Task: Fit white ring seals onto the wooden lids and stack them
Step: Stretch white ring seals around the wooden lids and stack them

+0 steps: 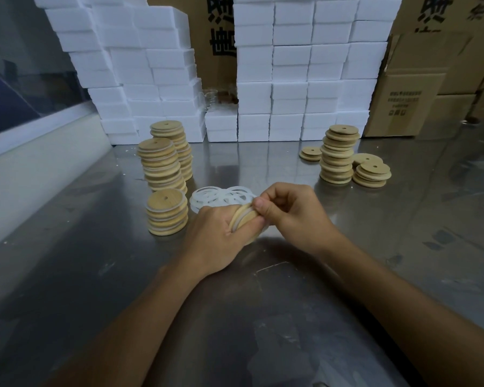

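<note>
My left hand [215, 236] grips a round wooden lid [245, 219] held on edge above the steel table [263, 317]. My right hand [288, 213] pinches the white ring seal at the lid's upper rim with thumb and fingers. Just behind the hands lies a pile of loose white ring seals [221, 196]. To the left stand stacks of lids with seals: a short one [166, 212] and two taller ones [161, 166], [176, 148]. On the right stands a tall stack of bare lids [337, 155] with lower piles [372, 174], [310, 153] beside it.
A wall of white foam boxes [291, 79] runs along the back of the table, with brown cardboard cartons [419, 88] behind and to the right. A pale ledge [39, 169] borders the table's left side.
</note>
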A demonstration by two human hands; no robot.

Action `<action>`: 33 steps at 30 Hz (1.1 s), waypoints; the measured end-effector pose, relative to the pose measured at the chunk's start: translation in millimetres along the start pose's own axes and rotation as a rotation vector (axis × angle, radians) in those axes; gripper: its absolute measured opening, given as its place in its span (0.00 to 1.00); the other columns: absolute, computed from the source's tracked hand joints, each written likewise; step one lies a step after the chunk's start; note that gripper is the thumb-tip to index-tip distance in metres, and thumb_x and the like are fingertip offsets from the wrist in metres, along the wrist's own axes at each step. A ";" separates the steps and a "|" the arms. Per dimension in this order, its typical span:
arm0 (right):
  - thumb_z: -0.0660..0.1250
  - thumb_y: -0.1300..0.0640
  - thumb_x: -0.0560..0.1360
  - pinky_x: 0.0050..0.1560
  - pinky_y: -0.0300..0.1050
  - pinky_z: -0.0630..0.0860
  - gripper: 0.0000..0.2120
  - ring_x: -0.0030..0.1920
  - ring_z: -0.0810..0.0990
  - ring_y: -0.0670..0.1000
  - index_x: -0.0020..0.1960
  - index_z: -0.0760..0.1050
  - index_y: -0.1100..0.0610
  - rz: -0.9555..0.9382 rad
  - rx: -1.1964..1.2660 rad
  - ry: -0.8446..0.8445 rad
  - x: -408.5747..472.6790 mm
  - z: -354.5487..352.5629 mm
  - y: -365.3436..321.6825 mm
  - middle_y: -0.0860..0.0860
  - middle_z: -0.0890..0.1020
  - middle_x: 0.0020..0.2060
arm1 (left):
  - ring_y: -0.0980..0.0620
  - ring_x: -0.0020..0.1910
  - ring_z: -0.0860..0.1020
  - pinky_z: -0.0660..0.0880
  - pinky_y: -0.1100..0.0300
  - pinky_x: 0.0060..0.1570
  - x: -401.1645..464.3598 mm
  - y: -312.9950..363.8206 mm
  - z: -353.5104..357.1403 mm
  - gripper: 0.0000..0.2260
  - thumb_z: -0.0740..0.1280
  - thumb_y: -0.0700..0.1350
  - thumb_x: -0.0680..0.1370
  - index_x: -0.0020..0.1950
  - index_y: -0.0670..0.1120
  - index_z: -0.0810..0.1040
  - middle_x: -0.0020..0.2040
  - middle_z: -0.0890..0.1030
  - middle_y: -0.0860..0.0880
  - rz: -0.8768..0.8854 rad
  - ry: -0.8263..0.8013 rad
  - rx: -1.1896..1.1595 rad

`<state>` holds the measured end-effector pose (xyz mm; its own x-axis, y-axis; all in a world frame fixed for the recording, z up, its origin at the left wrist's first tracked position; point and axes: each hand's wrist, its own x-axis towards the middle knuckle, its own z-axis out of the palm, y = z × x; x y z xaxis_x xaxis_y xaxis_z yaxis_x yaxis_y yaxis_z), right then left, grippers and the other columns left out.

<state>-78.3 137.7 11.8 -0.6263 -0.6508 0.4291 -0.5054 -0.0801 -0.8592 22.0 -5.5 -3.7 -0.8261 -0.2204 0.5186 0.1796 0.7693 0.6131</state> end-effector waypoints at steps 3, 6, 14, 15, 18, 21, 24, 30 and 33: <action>0.69 0.62 0.77 0.42 0.49 0.83 0.07 0.37 0.83 0.50 0.40 0.79 0.58 0.045 0.035 -0.007 1.2 -0.7 0.0 0.52 0.84 0.34 | 0.52 0.47 0.81 0.77 0.47 0.50 0.6 0.0 0.4 0.21 0.62 0.63 0.74 0.50 0.48 0.84 0.46 0.84 0.50 0.001 -0.019 0.005; 0.69 0.63 0.76 0.47 0.60 0.83 0.06 0.38 0.83 0.55 0.41 0.80 0.61 0.068 0.100 0.005 1.6 0.1 -0.2 0.60 0.84 0.36 | 0.51 0.47 0.81 0.77 0.47 0.49 0.7 -0.2 -0.3 0.21 0.63 0.62 0.74 0.49 0.47 0.84 0.45 0.84 0.50 -0.019 -0.013 -0.007; 0.67 0.64 0.77 0.47 0.49 0.84 0.06 0.39 0.83 0.52 0.43 0.79 0.65 0.148 0.238 -0.033 -0.7 -3.6 -1.8 0.58 0.84 0.37 | 0.53 0.45 0.82 0.78 0.49 0.49 0.5 1.6 0.0 0.15 0.66 0.55 0.76 0.49 0.45 0.85 0.44 0.85 0.50 -0.023 0.004 -0.068; 0.66 0.64 0.77 0.46 0.47 0.84 0.06 0.39 0.83 0.51 0.44 0.78 0.66 0.150 0.238 -0.036 -0.7 -3.1 -2.6 0.58 0.83 0.37 | 0.54 0.46 0.82 0.78 0.50 0.49 0.4 1.8 0.2 0.15 0.66 0.55 0.76 0.50 0.46 0.85 0.44 0.85 0.51 -0.020 0.002 -0.070; 0.65 0.65 0.78 0.42 0.42 0.83 0.07 0.37 0.82 0.50 0.45 0.77 0.69 0.159 0.250 -0.013 -0.3 0.0 -4.5 0.59 0.82 0.36 | 0.55 0.46 0.82 0.78 0.55 0.50 0.6 1.2 0.9 0.13 0.67 0.54 0.77 0.51 0.46 0.85 0.45 0.85 0.52 -0.009 0.027 -0.105; 0.65 0.65 0.78 0.41 0.41 0.82 0.08 0.35 0.82 0.49 0.46 0.77 0.72 0.185 0.334 0.021 -0.3 3.3 -4.0 0.59 0.82 0.36 | 0.53 0.45 0.82 0.79 0.55 0.48 1.1 -0.6 1.0 0.13 0.68 0.55 0.77 0.49 0.47 0.85 0.43 0.85 0.53 -0.013 0.060 -0.144; 0.66 0.64 0.78 0.43 0.43 0.83 0.10 0.36 0.83 0.49 0.47 0.77 0.73 0.208 0.407 0.020 -0.6 4.2 -3.3 0.58 0.83 0.35 | 0.54 0.42 0.82 0.78 0.58 0.46 2.2 -0.4 0.2 0.13 0.67 0.56 0.76 0.46 0.49 0.85 0.40 0.85 0.53 -0.046 0.077 -0.212; 0.64 0.62 0.79 0.44 0.44 0.83 0.09 0.35 0.82 0.48 0.41 0.76 0.65 0.246 0.396 0.006 1.0 3.3 -2.8 0.52 0.82 0.30 | 0.51 0.42 0.82 0.79 0.56 0.46 2.9 5.3 5.0 0.13 0.68 0.53 0.76 0.46 0.44 0.85 0.40 0.85 0.49 -0.066 0.086 -0.252; 0.66 0.59 0.78 0.44 0.45 0.83 0.10 0.35 0.82 0.47 0.40 0.77 0.62 0.252 0.406 0.018 1.4 2.1 -5.0 0.50 0.82 0.30 | 0.56 0.37 0.80 0.76 0.62 0.41 4.4 10.3 8.8 0.12 0.67 0.51 0.77 0.42 0.44 0.83 0.36 0.83 0.51 -0.073 0.119 -0.291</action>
<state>-75.4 135.5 16.1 -0.7117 -0.6750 0.1946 -0.0657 -0.2118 -0.9751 15.5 6.7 -0.4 -0.7772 -0.3502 0.5228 0.2817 0.5493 0.7867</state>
